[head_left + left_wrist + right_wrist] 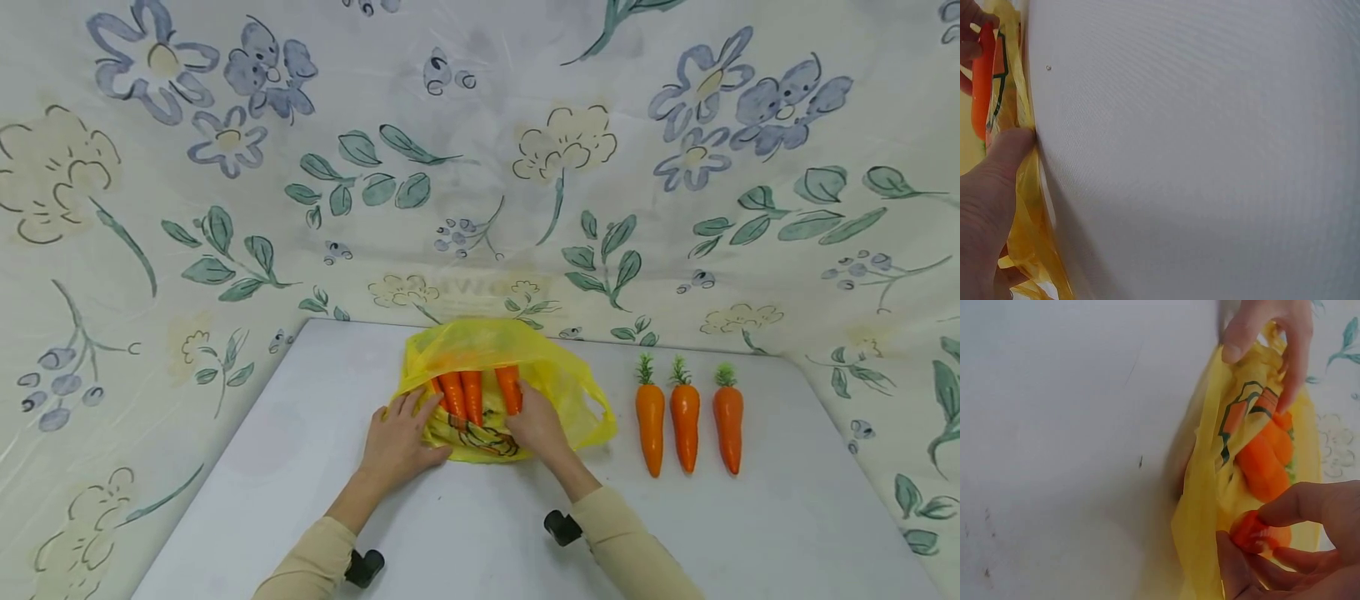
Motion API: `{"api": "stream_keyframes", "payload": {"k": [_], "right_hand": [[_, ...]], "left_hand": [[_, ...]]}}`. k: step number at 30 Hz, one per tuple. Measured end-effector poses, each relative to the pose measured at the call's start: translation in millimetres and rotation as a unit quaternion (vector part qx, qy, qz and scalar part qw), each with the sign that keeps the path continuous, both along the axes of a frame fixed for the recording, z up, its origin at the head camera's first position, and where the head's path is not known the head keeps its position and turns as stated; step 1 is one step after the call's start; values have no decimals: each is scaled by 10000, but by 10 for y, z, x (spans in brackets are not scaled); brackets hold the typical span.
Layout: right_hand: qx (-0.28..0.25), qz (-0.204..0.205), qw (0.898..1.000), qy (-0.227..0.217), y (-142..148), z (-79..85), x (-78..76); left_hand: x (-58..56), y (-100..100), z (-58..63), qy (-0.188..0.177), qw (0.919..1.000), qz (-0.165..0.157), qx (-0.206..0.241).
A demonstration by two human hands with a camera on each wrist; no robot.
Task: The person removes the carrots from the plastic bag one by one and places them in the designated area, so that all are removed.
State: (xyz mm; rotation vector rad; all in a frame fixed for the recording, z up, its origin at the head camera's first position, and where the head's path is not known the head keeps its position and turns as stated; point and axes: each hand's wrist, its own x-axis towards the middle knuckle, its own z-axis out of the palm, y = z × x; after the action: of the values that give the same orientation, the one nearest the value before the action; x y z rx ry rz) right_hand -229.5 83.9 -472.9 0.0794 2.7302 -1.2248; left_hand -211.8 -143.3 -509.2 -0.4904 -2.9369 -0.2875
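A yellow plastic bag [487, 335] lies on its side on the white table, its mouth facing me. Several orange carrots [452, 393] lie side by side inside, partly hidden by the bag's folds. At the left of the mouth, my left hand [397, 442] grips the bag's edge, thumb in front and fingers over the rim. Inside the mouth's right side, my right hand [537, 423] pinches the thick end of another carrot [508, 388] between thumb and fingers. That carrot [1254, 532] shows its blunt end in the right wrist view.
To the right of the bag, three carrots with green tops stand in a row on the table: a left carrot [650, 429], a middle carrot [685, 427] and a right carrot [728, 429]. A flower-patterned sheet [480, 192] rises behind the table [480, 533].
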Motion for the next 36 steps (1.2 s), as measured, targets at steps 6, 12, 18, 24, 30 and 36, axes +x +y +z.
{"api": "stream_keyframes", "payload": {"k": [6,12,18,24,30,36], "right_hand": [[77,-22,10000,-46,130,3,24],[109,2,9999,-104,213,58,72],[184,253,9994,-134,275,90,157],[80,589,9981,-138,330,103,247],[33,849,9963,-135,363,106,320],[94,1056,9943,-60,402,87,383]], "left_hand": [[5,12,11,52,10000,-19,-23],[-2,7,-7,67,10000,-19,-26],[-8,9,-13,42,10000,-20,-42],[-10,13,-6,1,10000,-31,2],[-5,14,2,-18,10000,-13,14],[-11,13,-7,29,10000,-35,-7]]}}
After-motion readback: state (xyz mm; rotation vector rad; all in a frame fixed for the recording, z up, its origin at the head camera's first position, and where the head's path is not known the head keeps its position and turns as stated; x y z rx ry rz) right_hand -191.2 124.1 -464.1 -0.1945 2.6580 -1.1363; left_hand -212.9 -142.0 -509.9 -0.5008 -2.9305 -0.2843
